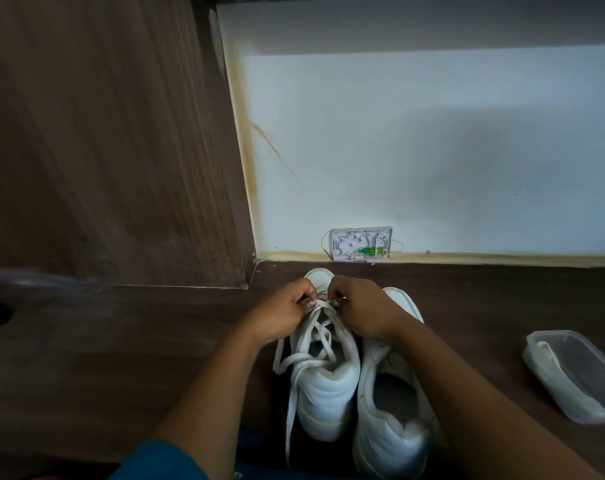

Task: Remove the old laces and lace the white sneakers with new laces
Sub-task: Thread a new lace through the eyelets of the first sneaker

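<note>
A dark wooden table [103,358] meets a white wall [432,150]; two white sneakers [328,393] sit lower centre. The left hand [283,310] and right hand [363,310] each pinch the left shoe's lace [315,329] near its toe.

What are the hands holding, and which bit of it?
Both the left hand and right hand pinch the white lace of the laced sneaker, at its crossings nearest the toe.

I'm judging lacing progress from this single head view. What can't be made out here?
- Head view: front eyelets of the laced sneaker, hidden under the left hand and right hand pinching the lace.
- Eyelet rows of the other sneaker, covered by the right forearm.
- Contents of the plastic container: too dim.
- Trailing lace end, lost in shadow near the bottom edge.
</note>
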Demonstrator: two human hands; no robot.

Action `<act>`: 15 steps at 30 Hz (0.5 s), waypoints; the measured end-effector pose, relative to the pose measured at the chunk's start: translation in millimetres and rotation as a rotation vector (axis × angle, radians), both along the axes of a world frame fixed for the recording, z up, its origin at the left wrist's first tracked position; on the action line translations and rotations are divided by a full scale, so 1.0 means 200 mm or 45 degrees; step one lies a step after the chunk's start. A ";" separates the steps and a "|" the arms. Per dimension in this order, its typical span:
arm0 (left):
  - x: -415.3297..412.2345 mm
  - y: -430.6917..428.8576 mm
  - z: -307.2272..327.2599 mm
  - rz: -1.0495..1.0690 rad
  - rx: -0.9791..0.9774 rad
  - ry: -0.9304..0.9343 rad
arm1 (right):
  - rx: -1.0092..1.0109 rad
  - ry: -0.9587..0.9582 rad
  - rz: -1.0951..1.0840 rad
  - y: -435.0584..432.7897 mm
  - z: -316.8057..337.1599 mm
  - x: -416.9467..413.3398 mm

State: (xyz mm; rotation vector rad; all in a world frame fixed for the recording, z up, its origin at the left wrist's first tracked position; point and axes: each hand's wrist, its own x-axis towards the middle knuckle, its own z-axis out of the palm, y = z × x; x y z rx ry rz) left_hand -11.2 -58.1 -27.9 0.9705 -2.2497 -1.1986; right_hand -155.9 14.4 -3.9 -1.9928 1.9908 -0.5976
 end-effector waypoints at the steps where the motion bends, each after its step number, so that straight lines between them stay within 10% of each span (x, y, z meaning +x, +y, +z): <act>1: 0.01 0.00 0.00 -0.001 0.026 0.020 | 0.002 -0.042 -0.006 0.00 0.00 -0.01; 15: 0.04 -0.01 0.00 -0.057 0.058 0.102 | -0.044 -0.069 -0.009 0.01 -0.01 -0.01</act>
